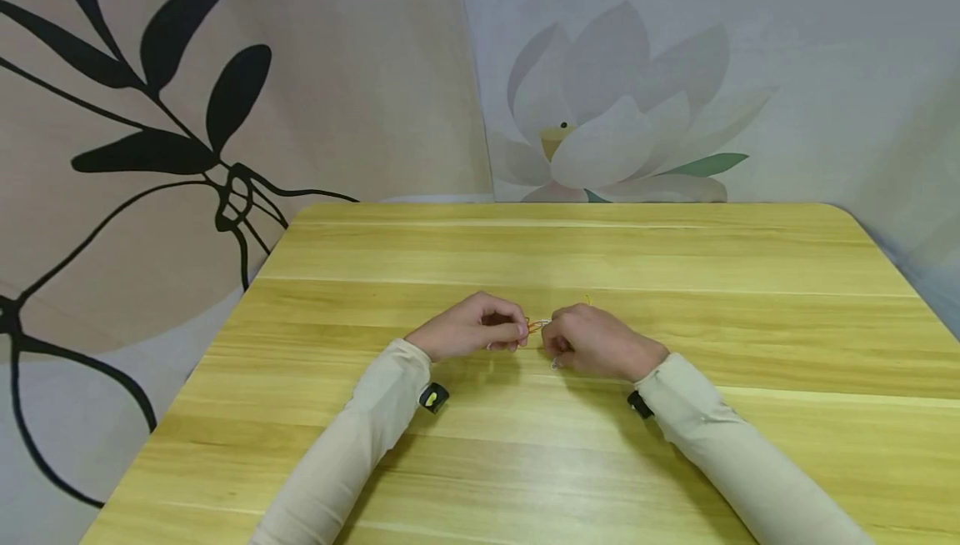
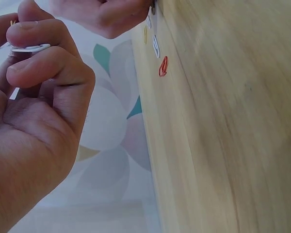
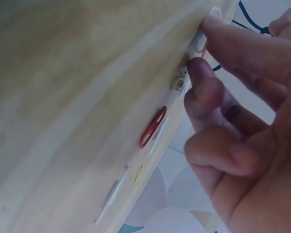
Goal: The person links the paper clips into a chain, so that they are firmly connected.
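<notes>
My left hand (image 1: 480,327) pinches small paper clips between thumb and fingers above the table. An orange paper clip (image 1: 534,327) bridges the short gap to my right hand (image 1: 600,341), overlapping pale wire there. In the left wrist view a white paper clip (image 2: 31,48) shows between the left hand's curled fingers. My right thumb and forefinger grip another white paper clip (image 3: 202,41), seen in the right wrist view. Its other fingers are curled inward. The fingers hide much of the clips, and I cannot tell how they are linked.
Beyond the hands, a red paper clip (image 2: 163,67), a white clip (image 2: 156,46) and a yellow clip (image 2: 145,35) lie on the wooden table (image 1: 487,470). A patterned cloth backdrop (image 1: 360,70) rises behind the table's far edge.
</notes>
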`<state>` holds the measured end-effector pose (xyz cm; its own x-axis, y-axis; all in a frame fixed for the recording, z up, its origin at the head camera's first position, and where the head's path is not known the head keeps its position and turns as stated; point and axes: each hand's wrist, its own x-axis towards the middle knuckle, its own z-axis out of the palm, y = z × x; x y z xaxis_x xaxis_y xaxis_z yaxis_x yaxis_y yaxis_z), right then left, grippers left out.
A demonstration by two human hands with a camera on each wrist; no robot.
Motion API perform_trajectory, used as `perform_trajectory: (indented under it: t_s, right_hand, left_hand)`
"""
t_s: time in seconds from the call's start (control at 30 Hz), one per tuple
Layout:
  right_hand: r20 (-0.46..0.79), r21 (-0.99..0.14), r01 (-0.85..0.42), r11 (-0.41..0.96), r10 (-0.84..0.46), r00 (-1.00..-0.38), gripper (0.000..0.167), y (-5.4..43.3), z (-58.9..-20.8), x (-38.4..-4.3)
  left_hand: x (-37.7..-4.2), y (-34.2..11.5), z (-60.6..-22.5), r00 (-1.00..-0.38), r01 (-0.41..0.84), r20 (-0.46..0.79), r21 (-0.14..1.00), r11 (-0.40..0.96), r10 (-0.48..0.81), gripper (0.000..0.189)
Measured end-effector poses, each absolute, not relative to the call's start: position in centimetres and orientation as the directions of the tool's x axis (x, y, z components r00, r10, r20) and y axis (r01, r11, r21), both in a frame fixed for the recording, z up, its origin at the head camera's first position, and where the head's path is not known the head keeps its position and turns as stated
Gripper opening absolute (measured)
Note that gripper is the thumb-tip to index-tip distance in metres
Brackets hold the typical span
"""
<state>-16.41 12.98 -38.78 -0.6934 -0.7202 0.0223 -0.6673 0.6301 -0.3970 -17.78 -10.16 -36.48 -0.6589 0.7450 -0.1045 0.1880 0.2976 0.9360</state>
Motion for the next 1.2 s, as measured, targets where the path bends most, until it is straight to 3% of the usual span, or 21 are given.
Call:
perform_trajectory:
  t_s: [0.3,0.53,0.77,0.87,1.03,1.2]
  right_hand:
    - [0.016,-0.479,-0.666,0.572,-0.752,-0.658,0.022,13.4,-39.0,-16.5]
    - [-0.003,-0.652,-0.555,0.516,-0.733,-0.68,0.019,14.0,-38.5,-16.3]
    - [-0.005,-0.791,-0.41,0.455,-0.674,-0.739,0.009,14.4,-38.1,-16.2]
    - [0.003,-0.814,-0.385,0.435,-0.659,-0.752,0.002,14.5,-38.0,-16.2]
    - [0.064,-0.797,-0.423,0.432,-0.636,-0.769,0.016,14.6,-37.8,-16.2]
    - [0.089,-0.83,-0.395,0.395,-0.605,-0.791,0.01,14.5,-37.9,-16.2]
  left_hand:
    - [-17.8,-10.2,-36.6,-0.659,0.193,-0.104,0.934,0.3,0.745,0.02]
    - [-17.8,-10.2,-36.7,-0.659,0.189,-0.12,0.929,0.318,0.743,0.022]
    - [-17.8,-10.1,-36.6,-0.66,0.153,-0.15,0.932,0.328,0.736,0.023]
    - [-17.9,-10.1,-36.6,-0.662,0.157,-0.154,0.928,0.337,0.733,0.023]
    - [-18.0,-10.1,-36.8,-0.665,0.179,-0.155,0.917,0.357,0.731,0.023]
    - [-18.0,-10.1,-36.9,-0.653,0.183,-0.167,0.912,0.368,0.739,0.025]
